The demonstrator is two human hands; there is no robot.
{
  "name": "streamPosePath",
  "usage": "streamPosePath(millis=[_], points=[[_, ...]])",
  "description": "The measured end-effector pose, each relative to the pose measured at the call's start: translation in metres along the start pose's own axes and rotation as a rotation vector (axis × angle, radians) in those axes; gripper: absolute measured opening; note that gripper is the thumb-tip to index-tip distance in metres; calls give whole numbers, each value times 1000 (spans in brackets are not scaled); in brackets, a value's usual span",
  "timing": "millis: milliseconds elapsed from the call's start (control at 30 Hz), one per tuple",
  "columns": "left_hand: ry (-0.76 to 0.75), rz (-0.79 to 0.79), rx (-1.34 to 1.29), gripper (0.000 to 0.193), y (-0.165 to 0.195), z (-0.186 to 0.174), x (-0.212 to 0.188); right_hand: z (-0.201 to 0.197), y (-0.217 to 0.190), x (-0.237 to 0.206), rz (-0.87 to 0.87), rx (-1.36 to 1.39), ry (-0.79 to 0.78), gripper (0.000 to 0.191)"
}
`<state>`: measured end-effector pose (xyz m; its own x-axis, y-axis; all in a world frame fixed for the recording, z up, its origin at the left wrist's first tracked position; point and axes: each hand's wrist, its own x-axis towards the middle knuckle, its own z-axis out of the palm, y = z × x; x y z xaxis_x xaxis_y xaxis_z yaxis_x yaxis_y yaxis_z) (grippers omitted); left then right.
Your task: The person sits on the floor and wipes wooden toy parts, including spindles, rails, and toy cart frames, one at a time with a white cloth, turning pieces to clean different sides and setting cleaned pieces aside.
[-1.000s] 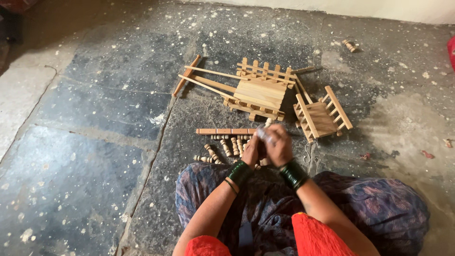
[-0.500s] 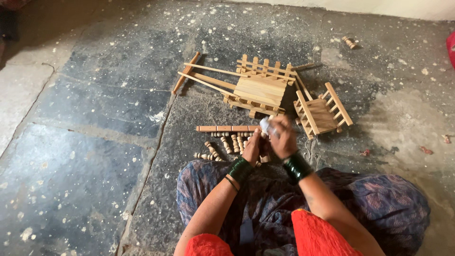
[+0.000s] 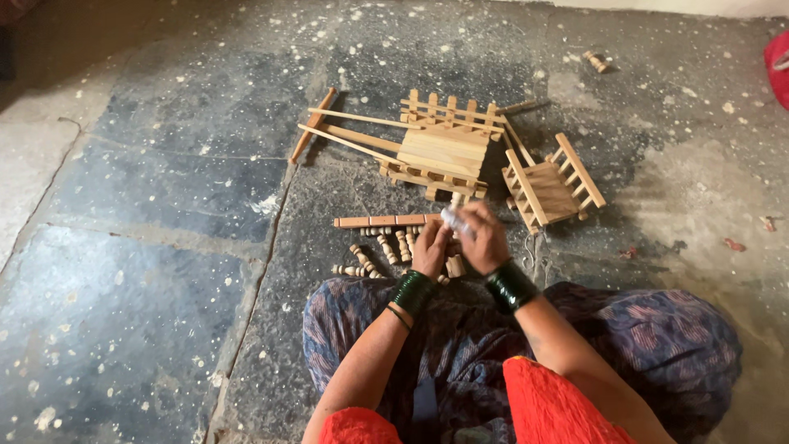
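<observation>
Right hand: closed around a small pale tube, its tip poking out toward the cart.
Left hand: fingers curled at small turned wooden pegs; whether it grips one, I cannot tell.
Tube: probably light, squeezable; best pinched mid-body.
Pegs: stiff, light, likely to roll.
Nearby: wooden toy cart, slatted side frame, stone floor.

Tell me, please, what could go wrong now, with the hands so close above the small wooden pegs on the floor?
1. The left hand and right hand work right over the loose turned pegs; a slip may scatter them across the stone floor.
2. The small pale piece in the right hand's fingers might drop among them.
3. The wooden cart lies close ahead, so a forward reach may knock it.
</observation>
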<state>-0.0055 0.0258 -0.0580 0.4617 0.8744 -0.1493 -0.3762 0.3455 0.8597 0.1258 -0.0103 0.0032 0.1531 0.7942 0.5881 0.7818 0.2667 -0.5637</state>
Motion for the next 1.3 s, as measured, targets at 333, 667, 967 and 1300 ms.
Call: streamPosePath(millis=[333,667,967,1300], points=[[127,269,547,28,11,-4,-8,-20,-41,3,-87,69,4,33],[-54,187,502,36,22,-3,-17,-24,-13,11,35,-86,13,24],[85,367,893,27,32,-5,-22,-36,-2,-1,237,-12,-488,30],[68,224,998,33,0,-19,-4,-90,50,64,276,-375,165,51]])
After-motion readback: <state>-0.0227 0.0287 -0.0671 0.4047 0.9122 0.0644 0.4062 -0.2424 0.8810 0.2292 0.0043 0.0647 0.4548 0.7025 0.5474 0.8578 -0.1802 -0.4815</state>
